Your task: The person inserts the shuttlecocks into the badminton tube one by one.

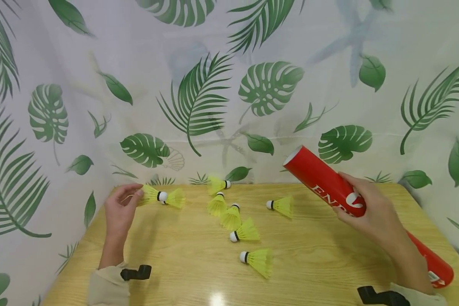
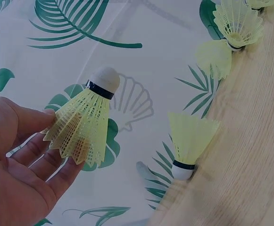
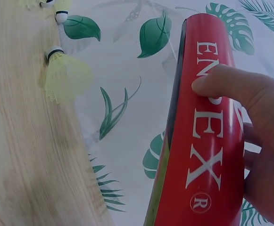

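In the head view my left hand (image 1: 122, 208) pinches a yellow shuttlecock (image 1: 150, 194) by the rim of its skirt, its white cork pointing right. The left wrist view shows thumb and fingers at the skirt edge of this shuttlecock (image 2: 82, 127), cork up. Just past it, another shuttlecock (image 1: 176, 198) lies on the table, partly overlapped. My right hand (image 1: 371, 210) grips a red tube (image 1: 317, 176) with white lettering, tilted with its upper end toward the left. The hand and forearm hide its middle part. From the right wrist, the thumb lies across the lettering on the tube (image 3: 207, 127).
Several yellow shuttlecocks lie scattered mid-table, among them one nearest the front (image 1: 257, 260) and one farther right (image 1: 282, 206). The wooden table (image 1: 183, 263) meets a leaf-patterned curtain (image 1: 214, 140) at its back edge.
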`<state>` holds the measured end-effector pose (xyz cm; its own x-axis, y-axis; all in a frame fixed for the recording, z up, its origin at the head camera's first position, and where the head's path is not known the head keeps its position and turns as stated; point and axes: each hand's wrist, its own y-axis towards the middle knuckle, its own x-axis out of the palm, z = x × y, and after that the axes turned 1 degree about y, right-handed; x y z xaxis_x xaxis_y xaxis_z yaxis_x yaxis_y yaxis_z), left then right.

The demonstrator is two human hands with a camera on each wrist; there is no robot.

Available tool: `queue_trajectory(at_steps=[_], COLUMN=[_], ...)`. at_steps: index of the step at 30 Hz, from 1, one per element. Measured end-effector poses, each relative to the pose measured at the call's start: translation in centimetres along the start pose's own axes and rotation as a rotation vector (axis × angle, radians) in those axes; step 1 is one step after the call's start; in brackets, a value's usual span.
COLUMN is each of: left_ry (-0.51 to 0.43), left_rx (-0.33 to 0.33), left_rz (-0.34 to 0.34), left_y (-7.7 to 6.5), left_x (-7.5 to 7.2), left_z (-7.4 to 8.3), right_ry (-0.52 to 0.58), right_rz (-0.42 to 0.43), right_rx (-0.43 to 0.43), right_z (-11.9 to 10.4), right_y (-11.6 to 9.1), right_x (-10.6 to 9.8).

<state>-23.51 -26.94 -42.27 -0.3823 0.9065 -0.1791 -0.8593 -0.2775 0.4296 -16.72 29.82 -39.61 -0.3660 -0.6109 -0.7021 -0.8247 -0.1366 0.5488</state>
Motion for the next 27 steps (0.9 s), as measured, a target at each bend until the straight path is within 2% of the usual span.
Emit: queue_trajectory(at_steps=[6,14,27], left_ry=[-0.005,-0.023,-0.073], left_rx=[0.01,0.012,0.026], left_rz=[-0.011,-0.025,-0.07], left_y=[-0.4,-0.6,-1.1], left_x=[0.6,1.2,2.6], left_z=[0.4,1.5,3.0], right_ry=[0.078,0.124,0.162], right_rz=[-0.011,-0.005,-0.006], right_rx=[0.046,0.094,0.076], right_z=[-0.8,-1.6,-2.3], right_y=[0.0,0.2,0.3], right_x=[0.1,0.2,0.6])
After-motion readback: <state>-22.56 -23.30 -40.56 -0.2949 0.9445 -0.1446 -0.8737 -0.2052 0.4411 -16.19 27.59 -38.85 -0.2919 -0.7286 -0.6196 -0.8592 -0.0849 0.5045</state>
